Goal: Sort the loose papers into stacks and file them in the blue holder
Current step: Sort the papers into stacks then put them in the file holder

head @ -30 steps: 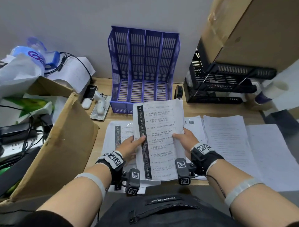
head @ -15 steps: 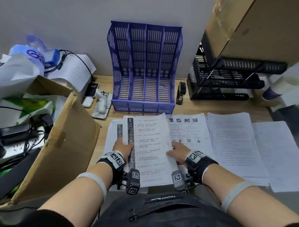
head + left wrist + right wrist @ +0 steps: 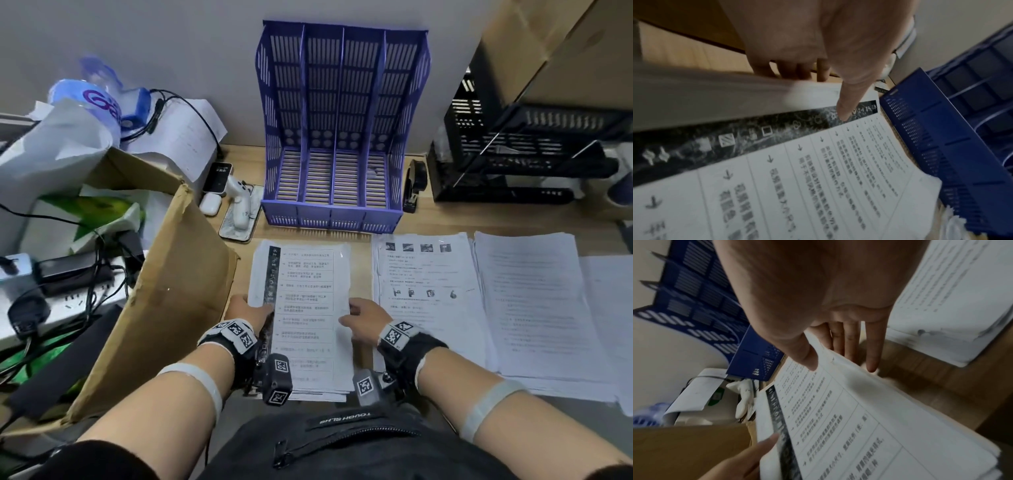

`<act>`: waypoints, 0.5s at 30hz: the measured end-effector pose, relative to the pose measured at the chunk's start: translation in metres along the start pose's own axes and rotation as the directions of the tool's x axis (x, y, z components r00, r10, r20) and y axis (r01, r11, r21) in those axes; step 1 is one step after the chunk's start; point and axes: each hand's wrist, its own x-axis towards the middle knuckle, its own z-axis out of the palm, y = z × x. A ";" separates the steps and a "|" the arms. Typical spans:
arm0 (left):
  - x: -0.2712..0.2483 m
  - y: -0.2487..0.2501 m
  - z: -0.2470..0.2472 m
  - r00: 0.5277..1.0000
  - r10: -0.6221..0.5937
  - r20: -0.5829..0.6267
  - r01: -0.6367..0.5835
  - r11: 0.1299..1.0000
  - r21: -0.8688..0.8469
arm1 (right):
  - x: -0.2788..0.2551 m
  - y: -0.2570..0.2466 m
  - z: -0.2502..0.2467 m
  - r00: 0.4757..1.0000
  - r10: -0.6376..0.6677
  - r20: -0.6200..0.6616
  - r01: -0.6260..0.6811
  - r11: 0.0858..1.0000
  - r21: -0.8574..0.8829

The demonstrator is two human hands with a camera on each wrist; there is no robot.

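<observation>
The blue holder stands empty at the back of the desk, against the wall. In front of it lies a paper stack whose top sheet has a black strip down its left side. My left hand pinches the stack's left edge, with the thumb on the black strip and the fingers beneath. On the other edge my right hand has its thumb on top and its fingers under and beside the sheets. The stack rests low over the desk.
Two more paper stacks and a loose sheet lie to the right. An open cardboard box stands close on the left. A phone and a white device lie left of the holder, a black stapler and black trays right.
The papers that both hands held up in the air have come down flat onto the left stack on the desk. Both hands moved down and forward with them.
</observation>
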 end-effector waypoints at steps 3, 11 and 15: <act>0.005 0.000 -0.005 0.999 0.030 0.045 -0.030 0.999 0.015 | 0.004 0.002 -0.002 1.000 0.025 -0.017 -0.024 0.999 0.028; -0.012 0.038 -0.014 0.973 0.197 0.121 -0.179 0.973 -0.145 | 0.018 -0.004 -0.015 0.992 0.060 -0.109 -0.043 0.987 0.152; -0.028 0.069 -0.031 0.942 0.331 0.053 -0.299 0.903 -0.309 | 0.018 -0.030 -0.032 0.969 0.029 -0.246 0.080 0.904 0.420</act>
